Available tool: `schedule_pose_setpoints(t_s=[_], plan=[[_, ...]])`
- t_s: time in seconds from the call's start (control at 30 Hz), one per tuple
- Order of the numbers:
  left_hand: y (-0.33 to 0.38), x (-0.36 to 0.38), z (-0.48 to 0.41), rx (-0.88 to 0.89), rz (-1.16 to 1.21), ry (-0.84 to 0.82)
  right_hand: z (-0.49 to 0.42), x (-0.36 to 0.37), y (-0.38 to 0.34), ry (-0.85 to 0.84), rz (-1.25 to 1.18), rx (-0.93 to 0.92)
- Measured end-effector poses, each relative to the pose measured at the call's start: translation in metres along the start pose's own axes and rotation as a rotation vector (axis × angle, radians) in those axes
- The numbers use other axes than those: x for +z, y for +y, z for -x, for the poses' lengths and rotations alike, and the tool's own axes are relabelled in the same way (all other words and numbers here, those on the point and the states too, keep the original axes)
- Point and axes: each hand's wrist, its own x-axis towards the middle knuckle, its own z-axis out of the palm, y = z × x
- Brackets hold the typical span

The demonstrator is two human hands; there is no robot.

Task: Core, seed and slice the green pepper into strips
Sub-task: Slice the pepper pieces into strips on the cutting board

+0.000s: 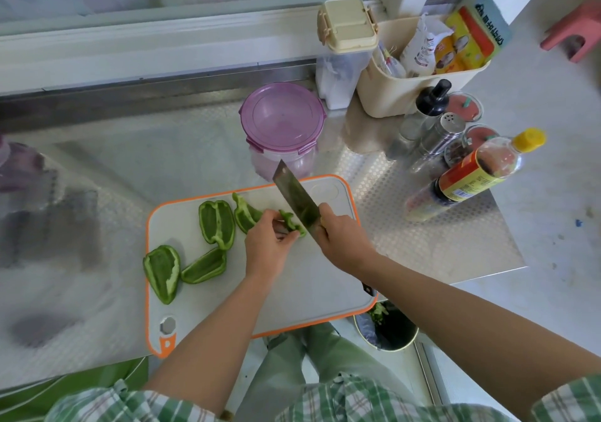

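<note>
- The left grip, a bare hand, pinches a small pepper piece between curled fingers and thumb, pressing it onto the cutting board.
- The right grip, just right of the left one, is wrapped round the handle of a cleaver. The blade slants up and away from it, with its edge against the pinched piece.
- Just left of the left grip's fingers lies a curved pepper piece, and past it a wide pepper half, inside up.
- Further left and nearer the person, a pointed pepper piece and a long pepper piece lie side by side at the board's left edge.
- Beyond both grips, a tub with a purple lid stands on the bench, just behind the board.
- Well right of the right grip is a dark bottle with a yellow cap.
</note>
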Motion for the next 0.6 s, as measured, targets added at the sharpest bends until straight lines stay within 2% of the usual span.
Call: schedule_pose_setpoints(t_s=[0.23, 0.6], plan=[[0.003, 0.002, -0.002, -0.018, 0.007, 0.004, 0.006, 0.001, -0.004, -0.037, 0.037, 0.018], [0.000, 0.002, -0.003, -0.012, -0.004, -0.004, 0.003, 0.008, -0.020, -0.064, 0.229, 0.069]])
